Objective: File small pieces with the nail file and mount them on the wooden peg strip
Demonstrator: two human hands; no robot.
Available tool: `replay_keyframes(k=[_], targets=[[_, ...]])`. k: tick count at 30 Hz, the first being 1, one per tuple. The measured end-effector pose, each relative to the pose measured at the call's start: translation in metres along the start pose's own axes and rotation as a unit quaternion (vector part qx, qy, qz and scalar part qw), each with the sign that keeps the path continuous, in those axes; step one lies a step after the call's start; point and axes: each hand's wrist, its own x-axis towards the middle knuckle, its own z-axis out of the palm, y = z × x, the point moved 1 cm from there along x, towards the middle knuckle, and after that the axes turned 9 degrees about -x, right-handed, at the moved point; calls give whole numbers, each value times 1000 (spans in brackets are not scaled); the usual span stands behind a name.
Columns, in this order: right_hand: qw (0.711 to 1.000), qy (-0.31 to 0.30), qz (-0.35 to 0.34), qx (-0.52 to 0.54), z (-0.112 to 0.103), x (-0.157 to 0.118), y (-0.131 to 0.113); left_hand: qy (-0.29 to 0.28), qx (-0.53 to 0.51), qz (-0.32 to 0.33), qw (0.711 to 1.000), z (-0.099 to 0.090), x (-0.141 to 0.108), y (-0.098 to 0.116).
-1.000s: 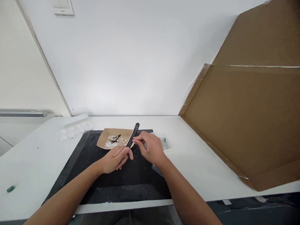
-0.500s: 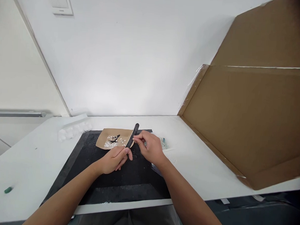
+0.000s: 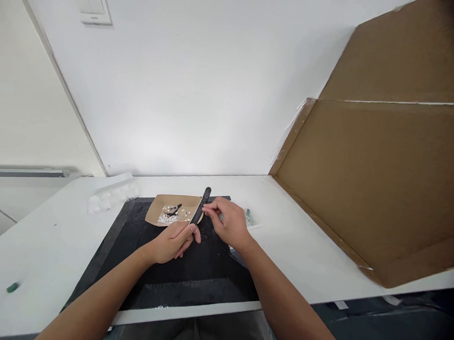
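My left hand (image 3: 174,242) grips the lower end of a dark nail file (image 3: 201,205), which slants up and to the right. Close against the file's right side, my right hand (image 3: 227,220) is closed in a pinch; whatever lies between its fingertips is too small to make out. Behind the hands, a brown paper tray (image 3: 154,207) holds small white pieces (image 3: 168,216) and some black scraps (image 3: 176,210). A black mat (image 3: 162,275) lies under the tray and hands.
A white tray with rounded cups (image 3: 115,195) stands at the back left. Greenish pieces in clear packaging (image 3: 250,218) lie partly behind my right hand. A small green object (image 3: 12,287) is on the white table (image 3: 38,262). Large cardboard (image 3: 377,176) stands at the right.
Both hands and the file stay almost in place. The whole view has shifted very slightly.
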Motion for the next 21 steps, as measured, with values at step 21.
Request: replay_keyframes(k=[21], targets=[[1000, 22, 7, -1, 4, -2, 0, -6, -2, -7, 1000, 0, -1, -3]])
